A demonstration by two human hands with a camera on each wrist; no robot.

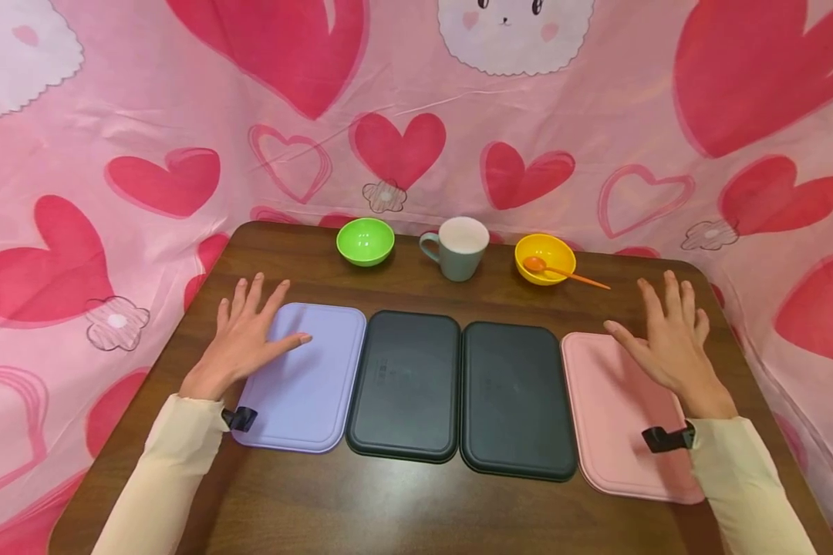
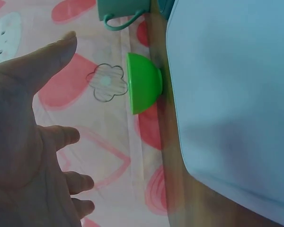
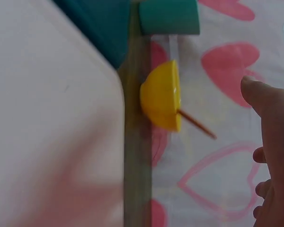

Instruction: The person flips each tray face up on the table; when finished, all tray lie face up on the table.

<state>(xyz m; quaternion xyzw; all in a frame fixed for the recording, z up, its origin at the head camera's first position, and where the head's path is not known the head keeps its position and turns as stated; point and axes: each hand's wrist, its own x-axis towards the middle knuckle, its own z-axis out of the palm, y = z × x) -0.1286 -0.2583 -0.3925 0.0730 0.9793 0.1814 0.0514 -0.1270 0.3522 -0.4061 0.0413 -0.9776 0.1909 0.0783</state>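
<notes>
My left hand [image 1: 245,338] is spread above the lavender board [image 1: 312,378] and holds nothing. Over the pink board [image 1: 625,416] my right hand [image 1: 673,343] hovers with fingers apart, also without anything in it. Between those two boards lie two dark rectangular boards, the left one [image 1: 406,385] beside the right one [image 1: 517,397]. Behind them stand a green bowl [image 1: 365,243], a grey-green mug [image 1: 458,258] with its handle to the left, and a yellow bowl [image 1: 543,270]. An orange spoon [image 1: 576,277] leans in the yellow bowl, its handle sticking out over the rim to the right.
The brown wooden table [image 1: 333,501] has rounded far corners. A pink cloth [image 1: 403,85] with hearts hangs right behind it and along both sides. Each wrist carries a black strap, seen on the left [image 1: 239,418] and on the right [image 1: 666,438].
</notes>
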